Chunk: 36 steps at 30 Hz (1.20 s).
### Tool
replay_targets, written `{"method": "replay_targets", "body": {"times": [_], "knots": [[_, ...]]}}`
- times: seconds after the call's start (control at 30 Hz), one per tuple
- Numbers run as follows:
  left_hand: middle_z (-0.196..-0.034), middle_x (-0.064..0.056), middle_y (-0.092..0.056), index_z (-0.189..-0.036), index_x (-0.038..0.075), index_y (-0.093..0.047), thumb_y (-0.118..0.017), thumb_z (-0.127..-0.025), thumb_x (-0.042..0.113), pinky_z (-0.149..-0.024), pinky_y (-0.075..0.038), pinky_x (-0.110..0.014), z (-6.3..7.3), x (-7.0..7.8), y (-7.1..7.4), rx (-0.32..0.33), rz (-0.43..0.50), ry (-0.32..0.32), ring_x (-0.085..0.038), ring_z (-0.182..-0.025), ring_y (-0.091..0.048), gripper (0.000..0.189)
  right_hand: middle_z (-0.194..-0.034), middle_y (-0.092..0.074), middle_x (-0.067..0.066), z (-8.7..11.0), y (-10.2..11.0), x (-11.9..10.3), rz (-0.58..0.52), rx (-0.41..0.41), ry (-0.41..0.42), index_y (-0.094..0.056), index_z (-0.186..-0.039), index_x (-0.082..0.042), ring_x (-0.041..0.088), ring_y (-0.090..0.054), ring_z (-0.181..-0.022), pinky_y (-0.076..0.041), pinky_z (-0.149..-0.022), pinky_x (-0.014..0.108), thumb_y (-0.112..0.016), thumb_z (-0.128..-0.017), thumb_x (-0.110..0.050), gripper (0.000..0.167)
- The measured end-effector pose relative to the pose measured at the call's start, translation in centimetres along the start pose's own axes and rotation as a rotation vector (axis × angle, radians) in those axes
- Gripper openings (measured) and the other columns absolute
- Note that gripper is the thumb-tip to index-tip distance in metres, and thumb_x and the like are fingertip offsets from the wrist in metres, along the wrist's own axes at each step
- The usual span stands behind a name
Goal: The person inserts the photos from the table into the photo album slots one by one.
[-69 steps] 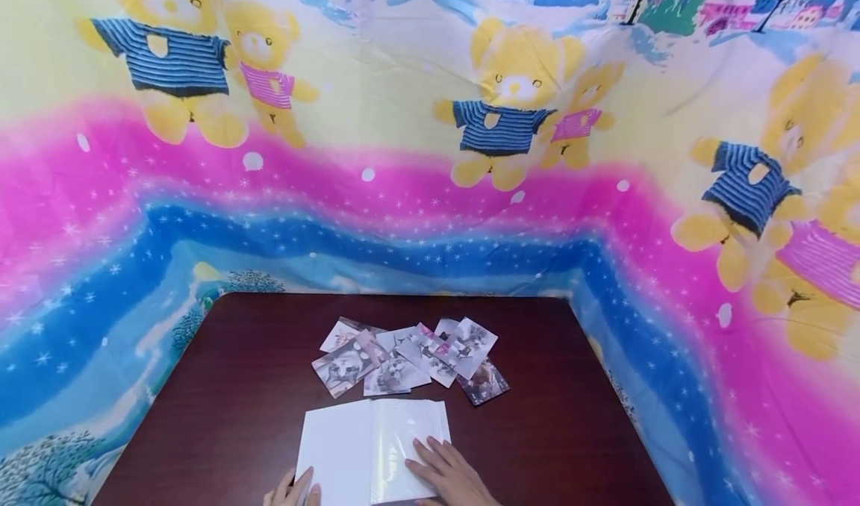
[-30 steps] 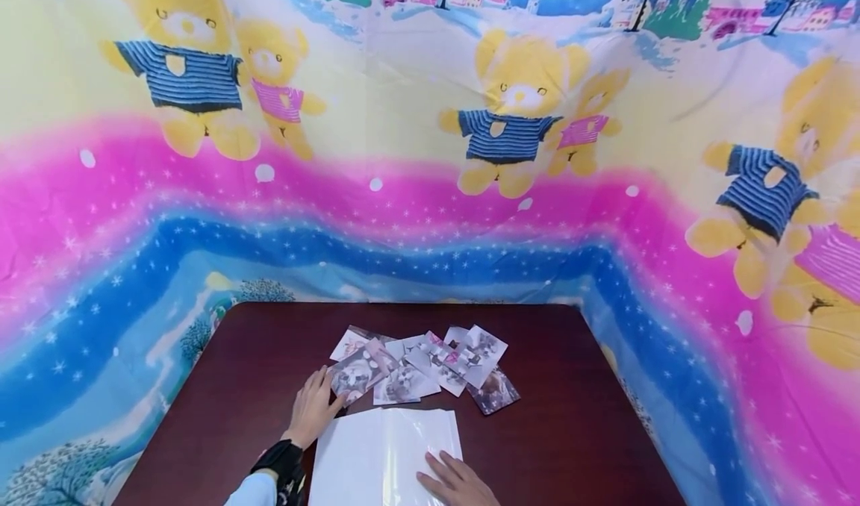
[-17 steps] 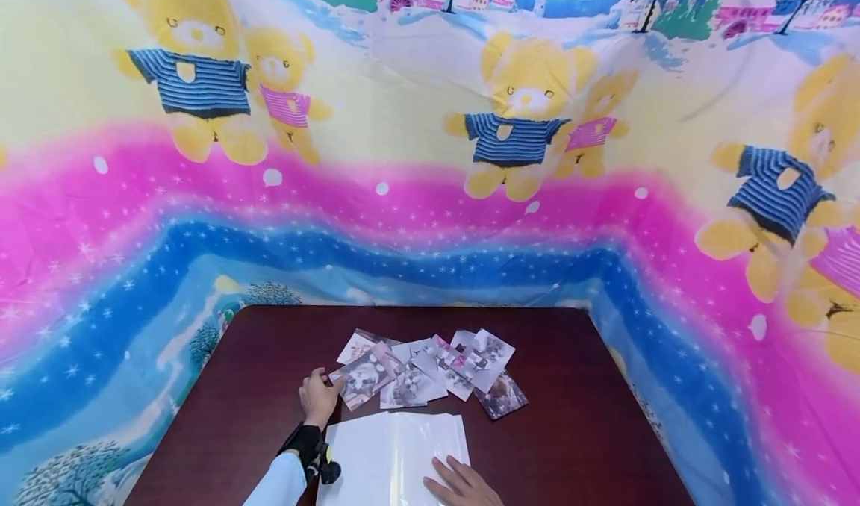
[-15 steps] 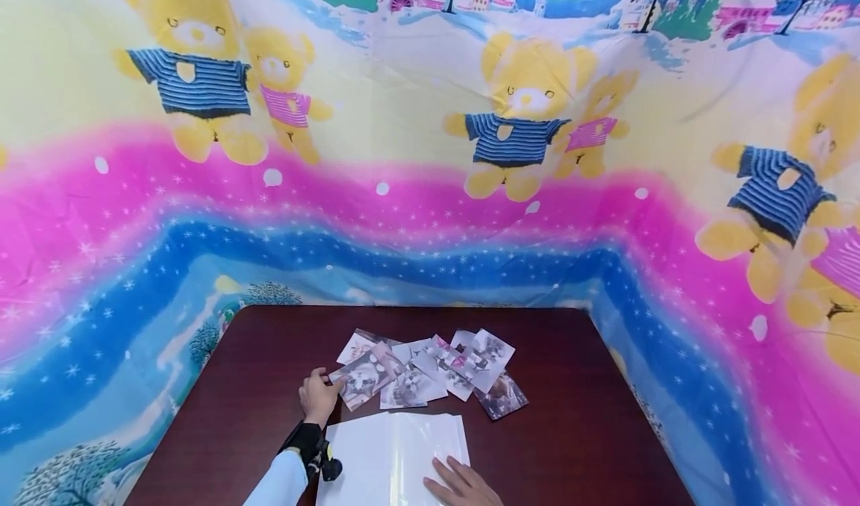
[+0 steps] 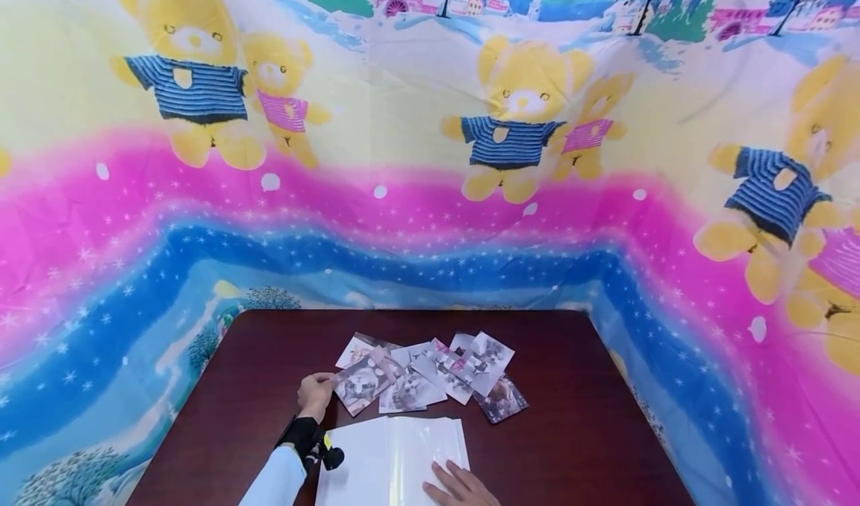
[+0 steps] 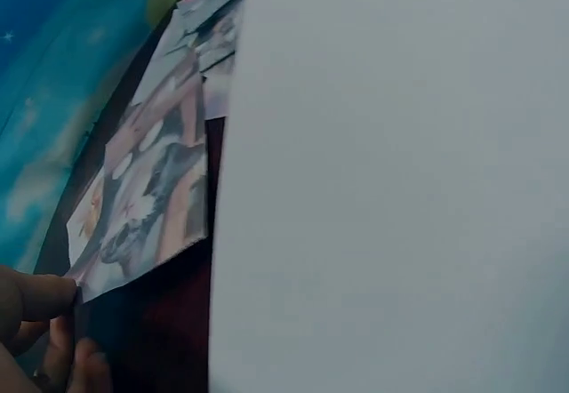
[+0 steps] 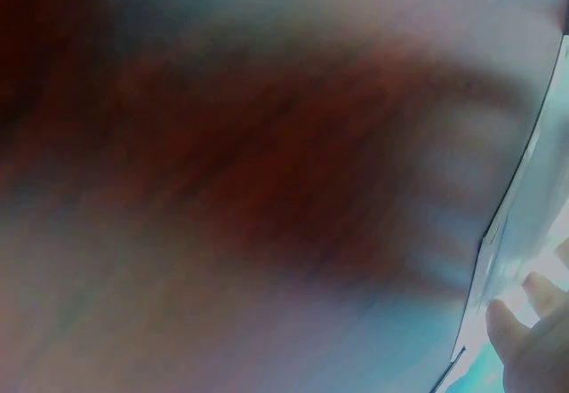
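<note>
Nearest, the right hand (image 5: 462, 487) rests on the album (image 5: 356, 457), fingers spread; press unevenly and the glossy page could wrinkle. Farther up, the left hand (image 5: 316, 395) pinches a corner of the leftmost top photo (image 5: 363, 386), just beyond the album: so small a hold might slip or bend it. It overlaps other photos (image 5: 493, 364) across the surface (image 5: 571, 431), so a hasty pull could drag neighbours along.

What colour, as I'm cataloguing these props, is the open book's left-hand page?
White; the left-hand page shows best in the head view.
</note>
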<state>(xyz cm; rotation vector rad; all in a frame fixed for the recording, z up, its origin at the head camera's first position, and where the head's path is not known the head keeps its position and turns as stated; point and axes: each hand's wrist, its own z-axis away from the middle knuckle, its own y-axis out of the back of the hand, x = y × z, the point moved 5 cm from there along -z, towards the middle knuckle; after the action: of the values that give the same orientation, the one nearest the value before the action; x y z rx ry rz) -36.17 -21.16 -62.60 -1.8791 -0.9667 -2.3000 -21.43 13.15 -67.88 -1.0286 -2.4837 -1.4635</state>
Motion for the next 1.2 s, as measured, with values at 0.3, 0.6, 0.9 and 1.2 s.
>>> {"method": "replay_targets", "body": {"times": [0.3, 0.6, 0.9, 1.2], "knots": [[-0.099, -0.029, -0.068, -0.108, -0.014, -0.065, -0.062, -0.092, 0.000, -0.066, -0.059, -0.035, -0.4, -0.3, 1.5, -0.035, 0.242, 0.047, -0.030, -0.078, -0.070, 0.022, -0.140, -0.054, 0.011, -0.6, 0.0, 0.2, 0.023, 0.061, 0.084, -0.040, -0.152, -0.018, 0.025, -0.059, -0.117, -0.043, -0.100, 0.030, -0.025, -0.106, -0.051, 0.059], [-0.104, -0.034, -0.066, -0.113, -0.019, -0.062, -0.060, -0.093, -0.005, -0.068, -0.059, -0.033, 0.5, 1.8, 3.3, -0.060, 0.385, -0.054, -0.017, -0.075, -0.070, 0.024, -0.137, -0.057, 0.006, -2.8, 1.7, 2.5, -0.402, -0.306, -0.072, -0.060, -0.136, -0.021, 0.022, -0.055, -0.120, -0.049, -0.093, 0.032, -0.049, -0.099, -0.053, 0.050], [-0.095, -0.023, -0.071, -0.111, -0.017, -0.063, -0.062, -0.093, -0.004, -0.072, -0.059, -0.037, 3.0, 4.1, 4.2, -0.170, 0.415, -0.124, -0.013, -0.076, -0.069, 0.022, -0.114, -0.066, 0.009, -5.8, 3.7, 7.1, -0.881, -0.110, -0.457, -0.067, -0.117, -0.005, 0.017, -0.060, -0.102, -0.052, -0.083, 0.033, -0.060, -0.100, -0.022, 0.025], [-0.092, -0.018, -0.072, -0.107, -0.009, -0.069, -0.067, -0.091, 0.000, -0.079, -0.057, -0.039, 6.5, 6.4, 3.5, -0.280, 0.264, -0.191, -0.020, -0.085, -0.068, 0.019, -0.105, -0.068, 0.016, -9.0, 1.1, 10.8, -1.305, -0.085, -0.858, -0.049, -0.134, 0.007, 0.031, -0.068, -0.086, -0.058, -0.070, 0.037, -0.060, -0.100, -0.014, 0.041]]}}
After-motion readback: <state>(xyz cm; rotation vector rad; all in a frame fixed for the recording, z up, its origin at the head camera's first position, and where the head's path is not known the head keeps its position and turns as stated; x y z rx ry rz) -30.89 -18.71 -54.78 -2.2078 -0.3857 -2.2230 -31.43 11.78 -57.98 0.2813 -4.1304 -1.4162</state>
